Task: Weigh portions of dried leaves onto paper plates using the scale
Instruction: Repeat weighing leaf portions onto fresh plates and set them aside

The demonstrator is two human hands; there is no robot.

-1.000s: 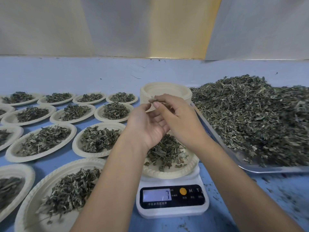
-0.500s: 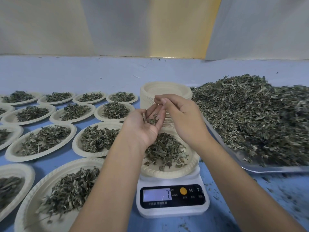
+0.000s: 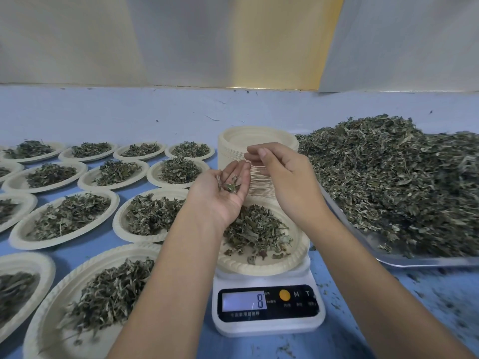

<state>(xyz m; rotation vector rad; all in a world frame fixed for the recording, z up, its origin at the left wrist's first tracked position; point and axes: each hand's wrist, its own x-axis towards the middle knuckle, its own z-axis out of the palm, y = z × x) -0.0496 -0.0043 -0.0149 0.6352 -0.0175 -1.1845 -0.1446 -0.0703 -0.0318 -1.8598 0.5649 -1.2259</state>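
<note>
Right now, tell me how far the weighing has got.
Done: many filled plates lie on the left. In hand: the scale shows 8 under its plate; the left hand cups a few leaves above it. Left: a stack of empty plates and the heaped tray.

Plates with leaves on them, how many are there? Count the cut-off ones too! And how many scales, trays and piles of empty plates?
Paper plates of dried leaves on the table: 13
Paper plate of leaves on the scale: 1
Stack of empty paper plates: 1
Scale: 1
Metal tray of loose leaves: 1
Total: 17
</note>
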